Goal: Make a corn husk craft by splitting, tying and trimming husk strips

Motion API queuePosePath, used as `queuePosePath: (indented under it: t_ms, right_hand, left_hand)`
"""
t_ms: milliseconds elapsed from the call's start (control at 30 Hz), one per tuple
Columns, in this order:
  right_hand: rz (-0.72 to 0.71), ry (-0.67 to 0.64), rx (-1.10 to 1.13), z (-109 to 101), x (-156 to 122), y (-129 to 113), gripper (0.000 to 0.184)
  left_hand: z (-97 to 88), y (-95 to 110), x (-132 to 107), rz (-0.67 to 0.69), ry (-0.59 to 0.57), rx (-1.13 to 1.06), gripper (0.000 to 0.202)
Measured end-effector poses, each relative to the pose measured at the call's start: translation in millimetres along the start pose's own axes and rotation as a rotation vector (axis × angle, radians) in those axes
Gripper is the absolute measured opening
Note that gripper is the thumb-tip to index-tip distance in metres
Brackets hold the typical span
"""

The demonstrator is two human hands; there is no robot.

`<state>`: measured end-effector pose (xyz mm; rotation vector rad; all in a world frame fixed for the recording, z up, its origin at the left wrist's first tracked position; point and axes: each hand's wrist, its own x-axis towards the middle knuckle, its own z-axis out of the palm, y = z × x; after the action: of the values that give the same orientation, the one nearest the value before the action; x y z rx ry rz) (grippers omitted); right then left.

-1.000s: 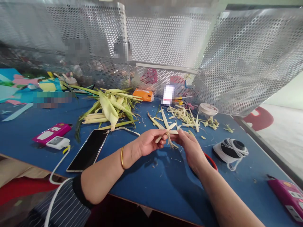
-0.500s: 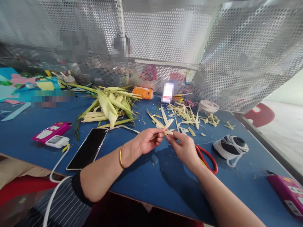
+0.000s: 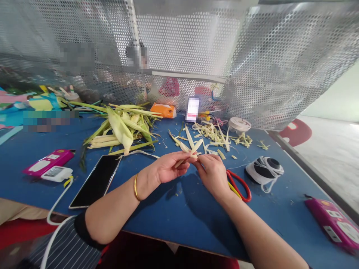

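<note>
Left hand (image 3: 171,168) near the centre, palm turned partly up, fingers curled, with a husk bundle (image 3: 196,146) pinched at thumb and fingertips. Right hand (image 3: 212,175) just beside, back uppermost, fingertips up against the same bundle; cannot tell whether gripping or merely steadying, with the knuckles in the way. Bundle between the two hands, apparently raised above the blue worktop (image 3: 168,215), with one pale strip slanting up and away.

For neat handling: pinch close to the end between the fingers, firmly enough against slipping, lightly enough against crushing. Settle each strip beside the next with the right fingertips, and turn the bundle in small steps. Pull along the grain rather than across, to avoid a likely split.

Just beyond the hands, loose scraps (image 3: 213,134); farther back on the left, a larger husk pile (image 3: 120,129). Beside the right wrist, a red-and-yellow handle (image 3: 248,192), probably of scissors, partly behind the arm; take care not to nudge it. To the right, a spool (image 3: 260,171) with white thread around a black core. On the left, near the forearm, a dark-screened tablet (image 3: 97,179); mind the elbow there.
</note>
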<state>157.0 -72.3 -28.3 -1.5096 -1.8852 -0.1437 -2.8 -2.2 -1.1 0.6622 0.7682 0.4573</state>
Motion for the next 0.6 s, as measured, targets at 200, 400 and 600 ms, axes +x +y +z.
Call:
queuePosePath:
  t_ms: [200, 400, 600]
  right_hand:
    - [-0.006, -0.009, 0.007, 6.8, -2.1, 4.0, 0.017]
    - [0.037, 0.004, 0.138, 15.5, -4.3, 10.1, 0.021]
    - [0.306, -0.100, 0.566, 13.7, 1.8, 10.8, 0.018]
  left_hand:
    - [3.4, -3.1, -2.3, 0.044, -0.017, 0.068, 0.011]
    - [9.3, -3.0, -9.4, -0.026, 0.005, 0.074, 0.012]
    - [9.4, -2.0, -11.1, 0.096, 0.018, 0.195, 0.015]
